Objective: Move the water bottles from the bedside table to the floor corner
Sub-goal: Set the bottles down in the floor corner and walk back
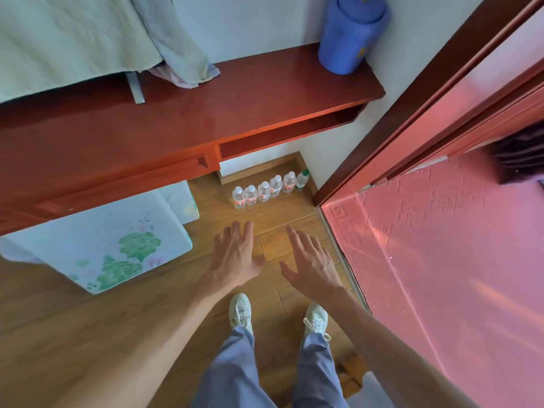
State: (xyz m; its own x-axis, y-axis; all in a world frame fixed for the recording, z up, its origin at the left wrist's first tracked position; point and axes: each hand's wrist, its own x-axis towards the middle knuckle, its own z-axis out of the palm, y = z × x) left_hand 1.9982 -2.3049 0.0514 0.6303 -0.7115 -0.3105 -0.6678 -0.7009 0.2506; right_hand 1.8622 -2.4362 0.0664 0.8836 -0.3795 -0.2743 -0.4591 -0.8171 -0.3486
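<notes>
Several clear water bottles (269,189) with white caps and red labels stand upright in a row on the wooden floor (276,213), under the red-brown bedside table (182,113). At the right end of the row, nearest the wall corner, stands one green-capped bottle (302,179). My left hand (235,254) and my right hand (312,260) hover over the floor in front of the row, palms down, fingers spread and straight, holding nothing. Both hands are clear of the bottles.
A blue rolled mat (350,33) stands on the table's right end by the wall. Bedding (88,39) hangs over the table's left part. A floral cushion (117,245) lies on the floor at left. A pink sliding door (441,216) lines the right side. My feet (241,310) stand below my hands.
</notes>
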